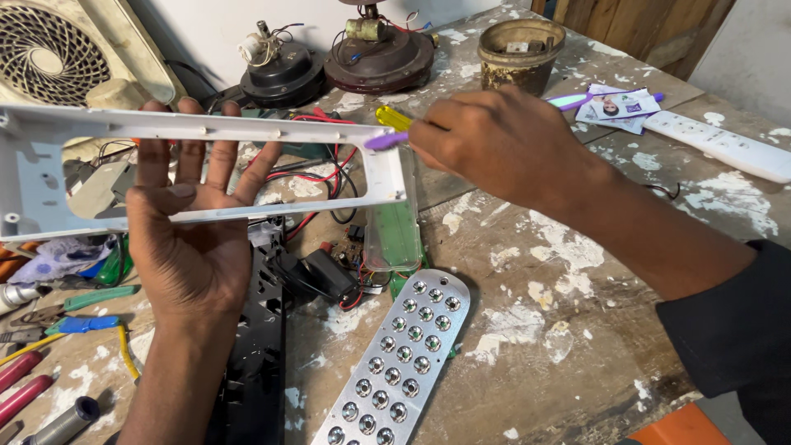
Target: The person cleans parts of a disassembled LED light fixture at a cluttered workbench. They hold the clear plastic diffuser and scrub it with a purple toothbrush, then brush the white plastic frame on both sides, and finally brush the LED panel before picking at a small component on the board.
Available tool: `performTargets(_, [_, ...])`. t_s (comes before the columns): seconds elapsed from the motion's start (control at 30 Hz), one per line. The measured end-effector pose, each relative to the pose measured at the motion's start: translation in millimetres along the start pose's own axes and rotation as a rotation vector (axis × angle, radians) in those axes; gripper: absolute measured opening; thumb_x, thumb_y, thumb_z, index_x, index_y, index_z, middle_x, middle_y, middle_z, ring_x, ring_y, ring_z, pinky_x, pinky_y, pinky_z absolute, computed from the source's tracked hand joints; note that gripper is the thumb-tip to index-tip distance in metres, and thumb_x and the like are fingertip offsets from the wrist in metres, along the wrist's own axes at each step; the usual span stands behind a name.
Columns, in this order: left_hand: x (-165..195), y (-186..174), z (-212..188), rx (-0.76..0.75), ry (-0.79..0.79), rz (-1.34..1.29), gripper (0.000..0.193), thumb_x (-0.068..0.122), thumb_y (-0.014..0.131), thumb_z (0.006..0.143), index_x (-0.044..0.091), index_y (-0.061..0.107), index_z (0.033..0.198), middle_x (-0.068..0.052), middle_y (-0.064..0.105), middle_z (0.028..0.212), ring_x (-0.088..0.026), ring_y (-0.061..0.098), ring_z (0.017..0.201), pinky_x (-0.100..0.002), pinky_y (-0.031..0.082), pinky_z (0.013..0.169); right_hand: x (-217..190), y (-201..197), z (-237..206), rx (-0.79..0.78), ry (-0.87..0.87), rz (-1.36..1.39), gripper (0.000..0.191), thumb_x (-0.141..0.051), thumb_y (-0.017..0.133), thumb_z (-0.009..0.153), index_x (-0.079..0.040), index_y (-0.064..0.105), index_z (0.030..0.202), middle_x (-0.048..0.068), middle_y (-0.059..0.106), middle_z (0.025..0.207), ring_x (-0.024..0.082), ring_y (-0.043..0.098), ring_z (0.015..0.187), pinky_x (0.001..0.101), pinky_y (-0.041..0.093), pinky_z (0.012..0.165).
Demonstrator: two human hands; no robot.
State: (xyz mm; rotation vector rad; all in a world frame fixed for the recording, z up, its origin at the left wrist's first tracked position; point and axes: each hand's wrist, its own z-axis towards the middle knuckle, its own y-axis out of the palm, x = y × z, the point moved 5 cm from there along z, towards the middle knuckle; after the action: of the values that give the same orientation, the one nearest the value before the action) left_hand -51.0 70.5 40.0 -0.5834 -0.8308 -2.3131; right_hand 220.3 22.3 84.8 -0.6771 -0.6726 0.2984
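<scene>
Frame (206,124) white, gripped in left hand (191,239); right hand (494,144) pinches screwdriver (387,130) against it.

A silver reflector panel (402,356) lies near a rusty tin (520,53)

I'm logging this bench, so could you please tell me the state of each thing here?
White frame: lifted, held by left hand.
Screwdriver: gripped in right hand, tip at the frame.
Reflector panel: flat on the table.
Tin pot: upright, open.
</scene>
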Motion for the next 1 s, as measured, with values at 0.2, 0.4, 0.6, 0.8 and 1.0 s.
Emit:
performTargets(0.2, [3.9,5.5,2.9,0.051,-0.031,-0.051,0.05,0.028,0.052,0.105,0.011,0.05,0.151,-0.009,0.045,0.158,-0.039,0.037,0.154,-0.069,0.035,0.123,14.7,-9.1,-1.9,-0.036,-0.079,0.202,0.016,-0.021,0.076,0.093,-0.007,0.077,0.1,0.006,0.073,0.085,0.026,0.073,0.07,0.0392,0.06,0.065])
performTargets(0.4, [2.5,3.8,3.6,0.153,-0.018,-0.002,0.061,0.045,0.057,0.102,0.009,0.052,0.151,-0.012,0.053,0.149,-0.043,0.05,0.155,-0.075,0.042,0.125,9.7,-14.7,-2.8,-0.048,-0.174,0.174,0.02,-0.023,0.079,0.088,-0.004,0.078,0.094,0.007,0.074,0.086,0.025,0.073,0.074,0.0386,0.06,0.067])
performTargets(0.6, [-0.3,2.7,2.3,0.221,-0.048,-0.028,0.057,0.042,0.057,0.103,0.01,0.054,0.15,-0.011,0.059,0.141,-0.041,0.058,0.145,-0.073,0.047,0.12,5.3,-17.3,3.8,-0.073,-0.147,0.306,0.018,-0.021,0.077,0.091,-0.005,0.078,0.098,0.008,0.074,0.086,0.026,0.073,0.074,0.0397,0.059,0.067])
performTargets(0.8, [-4.7,-0.6,0.4,0.284,-0.086,-0.039,0.048,0.039,0.05,0.102,0.01,0.061,0.139,-0.01,0.065,0.131,-0.038,0.064,0.135,-0.068,0.055,0.109,-0.3,-10.8,2.6,-0.234,-0.023,0.463,0.019,-0.022,0.077,0.088,-0.006,0.078,0.098,0.011,0.075,0.086,0.034,0.072,0.074,0.0452,0.056,0.067])
performTargets(1.0, [-4.6,-7.2,-0.8,0.283,-0.063,-0.039,0.039,0.038,0.052,0.109,0.01,0.063,0.134,-0.011,0.068,0.137,-0.033,0.062,0.135,-0.062,0.057,0.123,-0.1,-12.3,4.7,-0.271,-0.024,0.514,0.02,-0.023,0.078,0.086,-0.006,0.079,0.096,0.011,0.076,0.083,0.033,0.071,0.072,0.0442,0.056,0.067])
